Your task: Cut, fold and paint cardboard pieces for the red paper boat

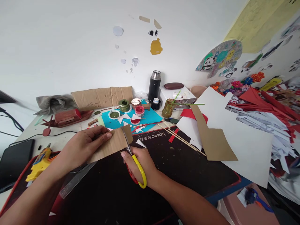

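A strip of brown cardboard (109, 145) is pinched in my left hand (85, 143), thumb on top and fingers curled over the far edge. My right hand (142, 164) is wrapped round the yellow and red handles of a pair of scissors (128, 147). The blades lie across the right end of the cardboard, with a narrow piece of it showing beyond them. Part of the red handle is hidden behind my fingers. Below both hands is a black desk mat (112, 187). A clear ruler (77, 181) lies partly under my left forearm.
Open paint jars (123, 105) stand on blue paper (106, 116). A model boat (67, 118) and a yellow glue gun (38, 165) lie left. Wooden sticks (182, 139), cut cardboard (217, 143) and white sheets (253, 150) lie right. A black flask (154, 86) stands at the wall.
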A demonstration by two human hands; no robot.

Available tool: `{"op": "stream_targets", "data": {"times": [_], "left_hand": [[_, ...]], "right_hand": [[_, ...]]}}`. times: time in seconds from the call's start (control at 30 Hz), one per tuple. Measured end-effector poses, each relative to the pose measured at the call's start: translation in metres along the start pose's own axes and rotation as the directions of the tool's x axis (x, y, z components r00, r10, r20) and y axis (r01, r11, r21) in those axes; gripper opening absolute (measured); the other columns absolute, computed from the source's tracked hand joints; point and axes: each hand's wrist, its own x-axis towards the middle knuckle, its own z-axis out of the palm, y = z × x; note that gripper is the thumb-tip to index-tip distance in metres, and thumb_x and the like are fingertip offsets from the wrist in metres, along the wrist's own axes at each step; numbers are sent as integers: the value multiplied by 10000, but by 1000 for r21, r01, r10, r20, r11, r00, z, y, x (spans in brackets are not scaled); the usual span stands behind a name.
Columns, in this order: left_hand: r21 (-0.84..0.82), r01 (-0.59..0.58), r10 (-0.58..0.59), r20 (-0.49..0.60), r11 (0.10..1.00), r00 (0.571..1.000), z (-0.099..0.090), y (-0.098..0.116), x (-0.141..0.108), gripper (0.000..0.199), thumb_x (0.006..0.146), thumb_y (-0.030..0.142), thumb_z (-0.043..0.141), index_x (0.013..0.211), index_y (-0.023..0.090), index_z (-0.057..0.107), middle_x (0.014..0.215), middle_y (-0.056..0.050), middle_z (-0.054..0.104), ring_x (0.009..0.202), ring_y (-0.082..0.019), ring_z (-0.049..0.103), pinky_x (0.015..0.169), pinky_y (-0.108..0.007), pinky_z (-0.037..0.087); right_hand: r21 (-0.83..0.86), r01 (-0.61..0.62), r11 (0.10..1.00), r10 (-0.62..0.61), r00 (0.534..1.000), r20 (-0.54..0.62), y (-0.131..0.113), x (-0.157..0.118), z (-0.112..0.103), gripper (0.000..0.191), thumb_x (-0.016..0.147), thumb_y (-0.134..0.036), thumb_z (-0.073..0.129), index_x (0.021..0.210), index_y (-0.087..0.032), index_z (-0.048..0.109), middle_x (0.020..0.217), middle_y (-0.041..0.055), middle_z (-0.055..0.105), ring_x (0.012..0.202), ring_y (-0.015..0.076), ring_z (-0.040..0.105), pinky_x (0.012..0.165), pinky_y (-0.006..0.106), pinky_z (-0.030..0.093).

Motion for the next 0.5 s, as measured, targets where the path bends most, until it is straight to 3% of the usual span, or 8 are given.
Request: {"op": "stream_targets", "data": {"times": [0.37, 0.5], "left_hand": [[-118, -31, 41, 87, 993, 995, 5, 3, 0, 673, 922, 853, 554, 1006, 234, 803, 917, -47, 783, 839, -269, 676, 709, -326, 500], [-265, 0, 34, 124, 964, 992, 1, -3, 0, 662, 896, 862, 620, 969, 225, 788, 896, -45, 750, 788, -244, 651, 649, -302, 493]], "right_hand": [[-31, -36, 999, 36, 999, -14, -3, 1, 4, 337, 990, -404, 680, 716, -218, 614, 595, -30, 535, 563, 142, 490, 562, 268, 372], [-62, -28, 998, 26, 999, -18, 3, 2, -5, 376, 999, -497, 699, 751, -219, 649, 580, -20, 545, 562, 164, 517, 546, 274, 370]]}}
